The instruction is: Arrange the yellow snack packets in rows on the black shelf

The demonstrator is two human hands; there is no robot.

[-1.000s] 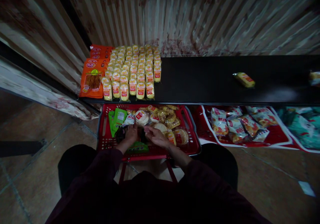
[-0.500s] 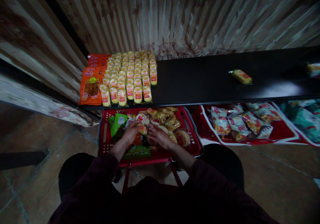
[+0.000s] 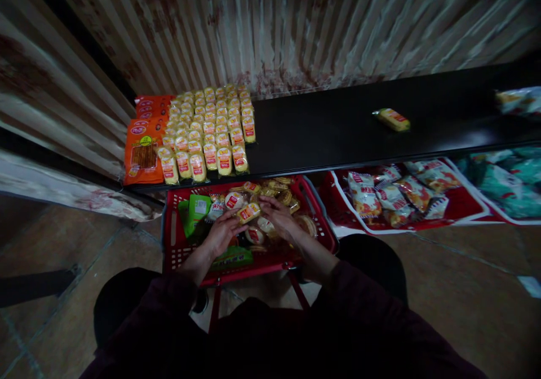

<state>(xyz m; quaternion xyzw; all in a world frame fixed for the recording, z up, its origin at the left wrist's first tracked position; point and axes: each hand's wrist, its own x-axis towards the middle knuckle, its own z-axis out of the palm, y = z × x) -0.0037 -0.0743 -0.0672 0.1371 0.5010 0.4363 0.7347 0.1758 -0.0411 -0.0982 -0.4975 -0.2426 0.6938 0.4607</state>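
Over a red basket (image 3: 171, 255), a small yellow wrapped cake (image 3: 249, 213) sits between my hands. My left hand (image 3: 223, 233) has its fingers closed on the cake's left end. My right hand (image 3: 276, 216) is at the cake's right end with its fingers spread; whether it touches the wrapper is hard to tell. Round packaged biscuits (image 3: 305, 227) and a green packet (image 3: 198, 208) lie in the basket. Rows of similar yellow cakes (image 3: 224, 159) stand on the black shelf (image 3: 313, 133) beyond.
Orange packets (image 3: 146, 150) are at the shelf's left end. A single cake (image 3: 393, 119) lies farther right. Another red basket (image 3: 469, 212) holds white and orange bags, beside teal bags (image 3: 507, 181). A curtain (image 3: 270, 23) hangs behind the shelf.
My hands have moved slightly up and apart, and the cake between them now shows more fully. The view has shifted, so the shelf and its goods appear farther left.
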